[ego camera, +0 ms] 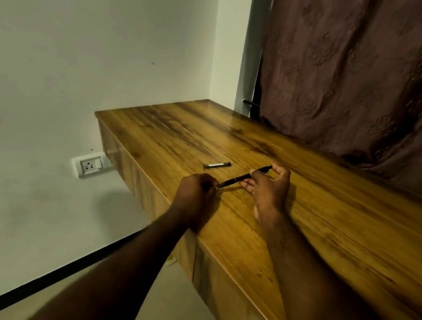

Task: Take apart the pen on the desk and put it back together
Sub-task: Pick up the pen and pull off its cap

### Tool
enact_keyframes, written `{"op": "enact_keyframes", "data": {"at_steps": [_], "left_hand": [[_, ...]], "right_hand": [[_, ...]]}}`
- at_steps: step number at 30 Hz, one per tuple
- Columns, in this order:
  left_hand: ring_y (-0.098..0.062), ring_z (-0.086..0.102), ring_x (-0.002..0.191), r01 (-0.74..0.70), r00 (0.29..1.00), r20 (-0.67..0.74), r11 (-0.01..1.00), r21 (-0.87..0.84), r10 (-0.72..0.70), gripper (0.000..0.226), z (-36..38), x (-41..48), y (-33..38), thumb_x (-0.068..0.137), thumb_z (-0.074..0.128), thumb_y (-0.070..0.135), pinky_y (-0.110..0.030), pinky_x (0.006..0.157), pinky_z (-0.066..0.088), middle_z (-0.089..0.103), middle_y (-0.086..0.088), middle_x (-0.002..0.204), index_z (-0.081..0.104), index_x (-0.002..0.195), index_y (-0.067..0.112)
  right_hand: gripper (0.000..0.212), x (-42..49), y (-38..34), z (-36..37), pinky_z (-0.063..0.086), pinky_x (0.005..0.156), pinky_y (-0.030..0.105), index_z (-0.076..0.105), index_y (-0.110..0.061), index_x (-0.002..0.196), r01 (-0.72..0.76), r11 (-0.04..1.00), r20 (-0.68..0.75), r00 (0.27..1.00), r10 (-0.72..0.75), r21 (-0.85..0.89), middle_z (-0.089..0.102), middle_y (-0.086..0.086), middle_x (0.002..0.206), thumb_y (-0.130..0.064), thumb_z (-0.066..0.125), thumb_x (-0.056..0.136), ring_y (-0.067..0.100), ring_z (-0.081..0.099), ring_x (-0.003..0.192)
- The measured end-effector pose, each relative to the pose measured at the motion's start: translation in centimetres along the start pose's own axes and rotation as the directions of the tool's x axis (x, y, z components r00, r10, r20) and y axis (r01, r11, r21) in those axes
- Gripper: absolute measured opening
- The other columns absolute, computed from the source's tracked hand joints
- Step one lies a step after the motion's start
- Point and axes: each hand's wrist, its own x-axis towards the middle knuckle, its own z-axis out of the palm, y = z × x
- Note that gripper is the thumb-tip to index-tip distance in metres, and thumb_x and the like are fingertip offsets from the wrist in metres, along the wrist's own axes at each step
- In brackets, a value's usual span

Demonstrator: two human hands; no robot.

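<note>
Pen pinched btwn both hands: left hand at tip, right hand on barrel

Single head-worn view, wide-angle, tilted forward and down. Looks from above the near edge of the wooden desk, which runs diagonally from near right to far left. Both forearms enter from the bottom of frame; hands close to centre, at near range. White wall at left, curtain far right. Edges bowed by lens. No second view to overlap.
</note>
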Motion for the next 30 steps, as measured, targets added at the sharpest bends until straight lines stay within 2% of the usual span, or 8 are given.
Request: {"op": "enact_keyframes", "data": {"at_steps": [4, 7, 11, 14, 18, 22, 26, 30], "left_hand": [[-0.026, 0.07, 0.076, 0.022, 0.997, 0.081, 0.997, -0.07, -0.016, 0.009, 0.0, 0.2, -0.3, 0.084, 0.062, 0.006, -0.038, 0.071, 0.058, 0.073, -0.009, 0.081, 0.065, 0.084, 0.015], [-0.021, 0.07, 0.081, -0.006, 0.996, 0.086, 1.0, -0.019, 0.007, 0.009, 0.0, 0.3, -0.5, 0.083, 0.064, 0.01, -0.036, 0.075, 0.058, 0.073, -0.006, 0.084, 0.064, 0.086, 0.018], [-0.035, 0.068, 0.088, 0.13, 0.983, 0.154, 0.967, -0.219, -0.097, 0.007, -0.3, 0.1, -0.3, 0.084, 0.065, 0.004, -0.052, 0.085, 0.056, 0.071, -0.019, 0.09, 0.065, 0.086, 0.011], [-0.026, 0.067, 0.075, 0.155, 0.974, 0.2, 0.949, -0.275, -0.101, 0.01, -1.4, 0.5, -0.2, 0.088, 0.061, 0.002, -0.036, 0.072, 0.059, 0.069, -0.017, 0.084, 0.064, 0.084, 0.01], [-0.012, 0.06, 0.065, 0.212, 0.959, 0.247, 0.926, -0.312, -0.136, 0.01, -2.3, 1.2, 0.0, 0.091, 0.055, -0.003, -0.015, 0.054, 0.052, 0.063, -0.009, 0.079, 0.063, 0.097, -0.003], [-0.005, 0.059, 0.057, 0.198, 0.969, 0.206, 0.927, -0.318, -0.136, 0.012, -1.7, 0.8, 0.6, 0.09, 0.056, -0.005, -0.012, 0.05, 0.049, 0.062, -0.007, 0.074, 0.062, 0.1, -0.009], [-0.011, 0.056, 0.058, 0.205, 0.972, 0.181, 0.922, -0.327, -0.152, 0.013, -1.6, 0.8, 0.9, 0.088, 0.062, -0.001, -0.016, 0.049, 0.048, 0.062, -0.009, 0.073, 0.064, 0.097, -0.01], [-0.004, 0.053, 0.041, 0.228, 0.968, 0.174, 0.923, -0.309, -0.181, 0.012, -1.5, 1.0, 0.7, 0.086, 0.066, 0.004, -0.015, 0.04, 0.045, 0.061, -0.004, 0.06, 0.065, 0.091, -0.007]], "right_hand": [[0.05, 0.4, 0.3, -0.2, 0.061, 0.06, 0.036, 0.043, -0.018, 0.12, 0.011, 1.0, -0.01, 1.0, -0.011, 0.0, 0.065, 0.022, 0.098, 0.008, 0.064, 0.083, 0.027, 0.073, 0.07], [0.054, 0.2, 0.2, -0.3, 0.06, 0.06, 0.034, 0.041, -0.017, 0.126, 0.025, 0.999, 0.01, 1.0, -0.025, 0.036, 0.064, 0.023, 0.102, 0.007, 0.064, 0.084, 0.026, 0.073, 0.07], [0.056, 0.0, 0.3, -0.2, 0.059, 0.061, 0.033, 0.038, -0.016, 0.131, 0.035, 0.995, -0.003, 0.999, -0.035, 0.09, 0.061, 0.027, 0.111, 0.007, 0.062, 0.085, 0.027, 0.072, 0.074], [0.051, 0.1, -0.1, -0.4, 0.058, 0.056, 0.031, 0.04, -0.015, 0.127, 0.025, 0.992, -0.024, 0.999, -0.022, 0.126, 0.059, 0.029, 0.115, 0.009, 0.06, 0.086, 0.027, 0.072, 0.073], [0.044, 0.3, -0.9, -1.1, 0.058, 0.051, 0.031, 0.043, -0.015, 0.117, 0.016, 0.986, -0.069, 0.998, -0.005, 0.163, 0.056, 0.033, 0.118, 0.012, 0.057, 0.086, 0.03, 0.07, 0.073], [0.05, 0.2, -0.9, -1.3, 0.059, 0.057, 0.033, 0.04, -0.014, 0.125, 0.018, 0.984, -0.036, 0.999, -0.012, 0.179, 0.054, 0.033, 0.121, 0.01, 0.059, 0.086, 0.032, 0.07, 0.079], [0.048, 0.1, -0.8, -1.2, 0.059, 0.059, 0.034, 0.042, -0.013, 0.124, 0.024, 0.989, -0.026, 0.999, -0.02, 0.149, 0.055, 0.033, 0.12, 0.01, 0.059, 0.086, 0.032, 0.07, 0.078], [0.05, 0.2, -0.7, -1.0, 0.06, 0.057, 0.033, 0.04, -0.012, 0.126, 0.03, 0.986, -0.024, 0.999, -0.027, 0.166, 0.056, 0.032, 0.117, 0.01, 0.059, 0.086, 0.03, 0.07, 0.078]]}}
